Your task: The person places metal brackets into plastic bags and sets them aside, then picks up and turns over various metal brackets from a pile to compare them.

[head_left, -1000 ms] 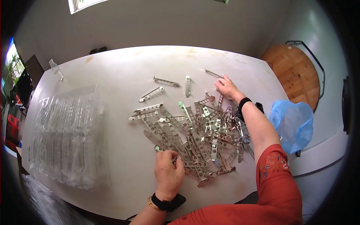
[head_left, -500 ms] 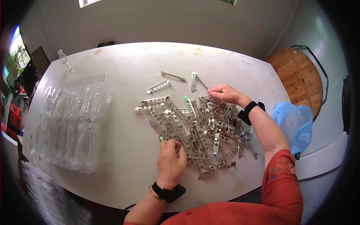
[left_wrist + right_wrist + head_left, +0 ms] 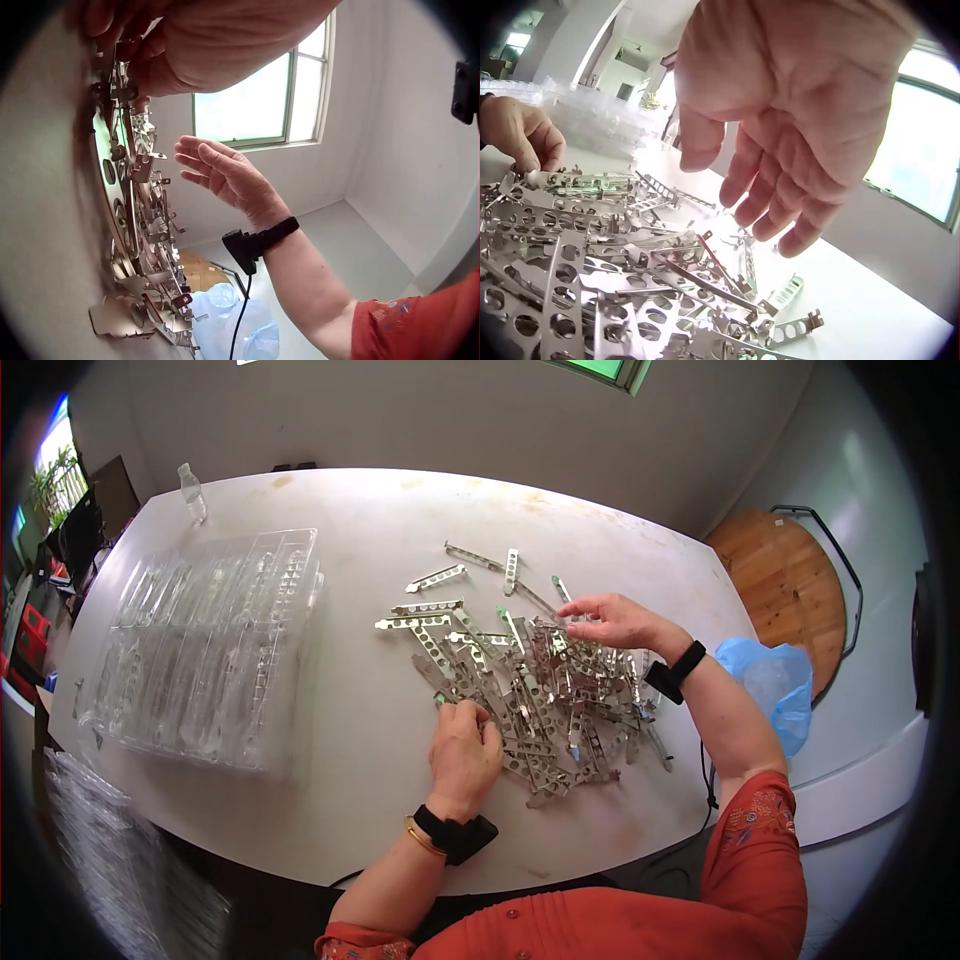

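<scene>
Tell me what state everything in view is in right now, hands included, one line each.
Left hand: curled, seemingly pinching a metal strip
Right hand: open, empty, above the pile
Strip pile: tangled
Loose strips: lying beyond the pile
Clear plastic trays: stacked
Bottle: upright
Blue bag: crumpled
Round wooden board: standing on edge
White table: stained near its far edge

No readable text, labels, brands, numbers or signs on anything in the head view or either wrist view. Sleeve [image 3: 762, 815] carries stitched pattern only, no letters made out. Small pale patch on round wooden board [image 3: 785, 585], too small to read.
</scene>
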The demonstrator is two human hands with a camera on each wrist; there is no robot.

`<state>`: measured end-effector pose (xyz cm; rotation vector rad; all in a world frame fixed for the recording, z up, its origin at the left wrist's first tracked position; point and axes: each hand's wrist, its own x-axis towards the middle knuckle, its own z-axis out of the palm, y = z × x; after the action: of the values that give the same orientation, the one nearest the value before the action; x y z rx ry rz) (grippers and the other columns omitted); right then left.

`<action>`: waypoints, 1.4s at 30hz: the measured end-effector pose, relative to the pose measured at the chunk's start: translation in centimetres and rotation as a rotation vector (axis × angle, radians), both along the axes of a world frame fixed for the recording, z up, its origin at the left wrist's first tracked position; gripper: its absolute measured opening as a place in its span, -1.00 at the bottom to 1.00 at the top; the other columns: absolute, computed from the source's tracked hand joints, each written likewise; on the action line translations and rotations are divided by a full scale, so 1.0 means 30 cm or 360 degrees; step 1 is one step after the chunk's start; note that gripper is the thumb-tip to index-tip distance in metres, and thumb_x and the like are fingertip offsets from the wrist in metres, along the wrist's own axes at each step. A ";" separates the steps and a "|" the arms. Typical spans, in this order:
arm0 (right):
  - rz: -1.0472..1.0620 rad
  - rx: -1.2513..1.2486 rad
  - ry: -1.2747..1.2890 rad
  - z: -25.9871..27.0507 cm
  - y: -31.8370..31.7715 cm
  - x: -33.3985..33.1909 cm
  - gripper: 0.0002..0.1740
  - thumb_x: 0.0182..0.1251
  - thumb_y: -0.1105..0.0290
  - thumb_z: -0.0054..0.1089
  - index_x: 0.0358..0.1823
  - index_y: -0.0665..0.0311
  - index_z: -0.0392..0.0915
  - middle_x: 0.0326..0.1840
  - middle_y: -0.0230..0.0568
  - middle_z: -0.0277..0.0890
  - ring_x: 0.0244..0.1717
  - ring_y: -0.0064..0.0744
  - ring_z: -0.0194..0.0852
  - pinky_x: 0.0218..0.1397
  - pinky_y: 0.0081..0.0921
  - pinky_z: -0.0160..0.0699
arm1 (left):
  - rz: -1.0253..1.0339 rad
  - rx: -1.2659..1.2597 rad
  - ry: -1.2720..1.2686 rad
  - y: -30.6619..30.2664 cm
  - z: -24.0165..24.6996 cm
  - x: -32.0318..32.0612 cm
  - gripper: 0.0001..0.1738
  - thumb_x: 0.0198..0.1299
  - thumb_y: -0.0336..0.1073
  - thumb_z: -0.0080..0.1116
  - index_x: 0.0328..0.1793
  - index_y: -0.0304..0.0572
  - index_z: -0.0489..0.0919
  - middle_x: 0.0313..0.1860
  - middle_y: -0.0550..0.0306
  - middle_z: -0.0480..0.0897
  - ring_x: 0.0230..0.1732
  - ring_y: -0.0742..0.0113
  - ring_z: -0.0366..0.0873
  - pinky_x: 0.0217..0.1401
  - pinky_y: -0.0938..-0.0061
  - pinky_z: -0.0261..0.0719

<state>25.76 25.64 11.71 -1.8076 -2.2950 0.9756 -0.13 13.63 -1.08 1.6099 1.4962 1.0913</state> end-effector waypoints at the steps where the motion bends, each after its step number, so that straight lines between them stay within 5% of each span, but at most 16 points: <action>1: -0.0035 0.0022 0.0038 -0.009 0.012 0.001 -0.53 0.38 0.15 0.26 0.25 0.19 0.58 0.06 -0.10 0.67 0.09 -0.31 0.60 0.21 -0.35 0.53 | -0.0001 0.0001 -0.0008 -0.002 -0.001 0.000 -0.87 0.20 -0.36 0.18 -0.15 -0.19 0.53 -0.15 -0.04 0.52 -0.13 -0.06 0.55 -0.07 0.15 0.53; 6: 0.0043 0.0304 -0.0006 -0.054 0.083 -0.025 -0.45 0.36 0.14 0.31 0.32 0.18 0.53 0.08 -0.05 0.65 0.11 -0.30 0.59 0.20 -0.34 0.54 | -0.0007 0.0010 0.0047 0.009 -0.023 0.002 -0.86 0.20 -0.35 0.17 -0.15 -0.20 0.53 -0.14 -0.06 0.52 -0.12 -0.08 0.55 -0.06 0.14 0.54; 12: 0.0099 0.0370 -0.0185 -0.055 0.130 -0.147 -0.42 0.33 0.14 0.22 0.31 0.27 0.49 0.17 0.17 0.59 0.21 0.05 0.57 0.30 -0.24 0.50 | -0.0011 0.0001 0.0052 0.012 -0.024 0.003 -0.86 0.19 -0.35 0.17 -0.17 -0.20 0.53 -0.15 -0.06 0.53 -0.12 -0.08 0.55 -0.07 0.14 0.54; 16: 0.0156 0.0711 -0.0157 -0.130 0.183 -0.203 -0.40 0.35 0.16 0.20 0.34 0.31 0.44 0.19 0.21 0.57 0.23 0.09 0.55 0.31 -0.19 0.49 | -0.0033 -0.0002 0.0049 0.016 -0.029 0.003 -0.86 0.18 -0.35 0.17 -0.16 -0.20 0.53 -0.15 -0.07 0.53 -0.11 -0.08 0.55 -0.08 0.13 0.55; 22: -0.0047 0.0410 -0.0220 -0.172 0.247 -0.321 -0.20 0.36 0.08 0.23 0.54 0.22 0.18 0.50 0.19 0.23 0.50 0.11 0.22 0.53 -0.20 0.26 | -0.0026 0.0066 0.0070 0.011 -0.029 0.005 -0.84 0.17 -0.35 0.19 -0.15 -0.19 0.53 -0.14 -0.06 0.53 -0.10 -0.08 0.55 -0.07 0.12 0.56; 31: -0.0068 0.0339 -0.0355 -0.254 0.363 -0.404 -0.07 0.30 -0.03 0.25 0.63 0.01 0.05 0.59 0.35 -0.01 0.57 0.30 0.04 0.58 -0.11 0.15 | 0.0001 0.0077 0.0078 0.000 -0.025 0.010 -0.81 0.16 -0.34 0.22 -0.13 -0.19 0.51 -0.12 -0.06 0.51 -0.09 -0.10 0.53 -0.06 0.11 0.55; 36: -0.0293 0.0286 -0.0390 -0.308 0.425 -0.456 -0.13 0.32 -0.11 0.16 0.63 -0.22 0.07 0.70 0.07 -0.17 0.69 0.13 -0.27 0.62 0.09 -0.02 | 0.0051 0.0066 0.0110 -0.005 -0.016 0.012 -0.81 0.16 -0.33 0.23 -0.13 -0.18 0.54 -0.13 -0.06 0.53 -0.13 -0.08 0.56 -0.08 0.14 0.57; 42: -0.0285 0.0255 -0.0586 -0.295 0.405 -0.487 -0.15 0.27 -0.17 0.16 0.60 -0.28 0.14 0.68 0.03 -0.08 0.67 0.10 -0.17 0.60 0.12 -0.01 | 0.0043 0.0060 0.0128 -0.003 -0.012 0.010 -0.81 0.16 -0.32 0.24 -0.12 -0.16 0.54 -0.11 -0.06 0.52 -0.10 -0.10 0.56 -0.06 0.12 0.57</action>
<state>11.13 37.80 2.85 -2.2249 -2.2613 0.4491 0.16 13.55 -1.44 1.6818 1.5619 1.0867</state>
